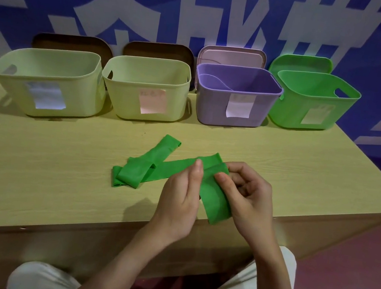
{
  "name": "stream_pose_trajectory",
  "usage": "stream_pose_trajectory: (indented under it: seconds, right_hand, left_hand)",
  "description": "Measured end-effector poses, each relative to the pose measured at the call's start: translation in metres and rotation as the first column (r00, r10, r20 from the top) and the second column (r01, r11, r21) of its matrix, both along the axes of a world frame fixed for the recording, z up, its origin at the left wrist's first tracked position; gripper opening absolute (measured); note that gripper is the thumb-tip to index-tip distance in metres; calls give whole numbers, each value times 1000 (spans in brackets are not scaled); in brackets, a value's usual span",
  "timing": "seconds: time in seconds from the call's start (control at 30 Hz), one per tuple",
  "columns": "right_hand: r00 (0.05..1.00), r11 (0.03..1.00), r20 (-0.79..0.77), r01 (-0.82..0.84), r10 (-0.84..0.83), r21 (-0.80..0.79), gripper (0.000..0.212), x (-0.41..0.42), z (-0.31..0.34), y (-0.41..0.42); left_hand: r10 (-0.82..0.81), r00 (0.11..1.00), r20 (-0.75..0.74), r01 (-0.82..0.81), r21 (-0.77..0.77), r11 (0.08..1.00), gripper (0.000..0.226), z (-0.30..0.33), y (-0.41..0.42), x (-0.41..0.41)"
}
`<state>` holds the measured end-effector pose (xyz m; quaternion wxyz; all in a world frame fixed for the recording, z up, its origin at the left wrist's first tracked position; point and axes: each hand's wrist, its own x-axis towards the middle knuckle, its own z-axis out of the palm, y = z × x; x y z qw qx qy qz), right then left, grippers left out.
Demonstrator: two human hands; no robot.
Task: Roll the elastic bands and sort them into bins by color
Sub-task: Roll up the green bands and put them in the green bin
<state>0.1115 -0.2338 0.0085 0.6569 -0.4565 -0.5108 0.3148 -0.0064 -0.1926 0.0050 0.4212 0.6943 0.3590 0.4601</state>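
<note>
Nearest, at the front edge of the worktop (pixel 32 183), one end of a green elastic band (pixel 214 196) is held up between both hands, seemingly so that a roll can be started there. The left hand (pixel 180 199) is set palm inward, its fingers (pixel 197 170) closed in a pinch on the band's upper fold; the right hand (pixel 250 197) is curled from the other side, its thumb pressed on the fold and the rest of the fingers bent shut behind it. The rest of the band is left trailing loosely folded across the worktop to the left. Farther back, four open bins are lined up: two pale yellow bins (pixel 46 85) (pixel 145 89), a purple bin (pixel 235 94) and, at the right, the green bin (pixel 312 102), judged to be the matching destination
</note>
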Motion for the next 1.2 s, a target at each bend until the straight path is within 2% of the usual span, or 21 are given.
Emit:
stream_pose_trajectory:
  seconds: [0.1, 0.2, 0.33, 0.4, 0.53, 0.63, 0.7, 0.77, 0.8, 0.87, 0.93, 1.0, 1.07, 1.13, 1.2]
  right_hand:
    - [996, 998, -70, -62, 60, -21, 22, 4, -3, -2]
    - [996, 996, -5, -92, 92, 0, 36, 5, -2, -3]
    - [993, 995, 75, -95, 93, 33, 42, 6, -1, -2]
    - [990, 996, 113, -86, 81, 36, 38, 4, -1, -3]
    - [995, 999, 94, -44, 43, 5, 25, 5, -3, -4]
    - [995, 999, 98, 1, 4, -43, 22, 5, -5, -6]
    - [998, 997, 68, 12, -7, -71, 19, 4, -6, -7]
    - [999, 995, 42, 16, -12, -97, 16, 4, -8, -7]
    - [999, 994, 40, 18, -14, -106, 15, 5, -9, -6]
    - [999, 993, 29, 16, -13, -119, 16, 6, -12, -5]
    - [1000, 992, 21, 7, -4, -123, 14, 5, -14, -3]
    - [1000, 993, -2, -19, 19, -118, 14, 3, -14, -1]
    - [997, 991, -33, -69, 65, -115, 25, 3, -14, -1]
    - [994, 989, -21, -105, 104, -103, 37, 3, -13, -1]
    - [994, 990, 9, -112, 113, -89, 41, 3, -12, -2]
  left_hand:
    - [30, 981, 189, 19, -251, 968, 51, 7, 0, 1]
    - [17, 953, 302, 128, -455, 881, 46, 15, -3, -2]
    - [-39, 948, 316, 198, -490, 849, 45, 20, -6, -5]
    - [-45, 946, 322, 214, -510, 833, 45, 21, -6, -5]
    - [-82, 951, 300, 238, -534, 811, 42, 19, -4, -5]
    - [-99, 964, 245, 216, -512, 831, 44, 16, -1, -5]
    - [-93, 975, 202, 174, -436, 883, 47, 11, 2, -5]
    - [-91, 988, 126, 123, -274, 954, 49, 3, 4, -8]
    - [-97, 994, 42, 103, -169, 980, 51, -2, 5, -10]
    - [-83, 985, -152, 90, 38, 995, 51, -11, 6, -14]
    - [-37, 967, -253, 79, 157, 985, 43, -14, 6, -16]
    - [-13, 968, -250, 54, 158, 986, 41, -17, 7, -17]
    - [-34, 979, -200, 53, 92, 994, 49, -19, 9, -17]
    - [-78, 991, -104, 80, 10, 997, 53, -15, 9, -17]
    - [-128, 990, 54, 133, -110, 985, 48, -5, 4, -16]
